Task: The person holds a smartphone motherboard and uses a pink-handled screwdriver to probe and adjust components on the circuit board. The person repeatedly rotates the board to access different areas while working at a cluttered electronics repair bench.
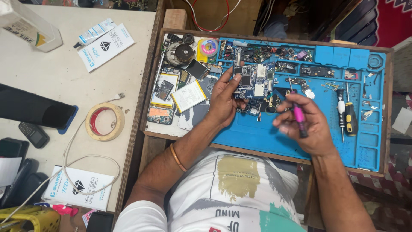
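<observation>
A pale cream table (64, 77) fills the left side, lit evenly from above. Against its right edge sits a wooden tray-like workbench (151, 86) with a raised brown rim. Beyond the far rim lies a dark recess (292, 13) crossed by red and white wires (210, 17). At the lower right, patterned red floor (386, 180) shows.

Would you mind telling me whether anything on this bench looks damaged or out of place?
The opened phone left of the blue silicone mat lies with its insides bare. The left hand holds a loose blue circuit board.
</observation>
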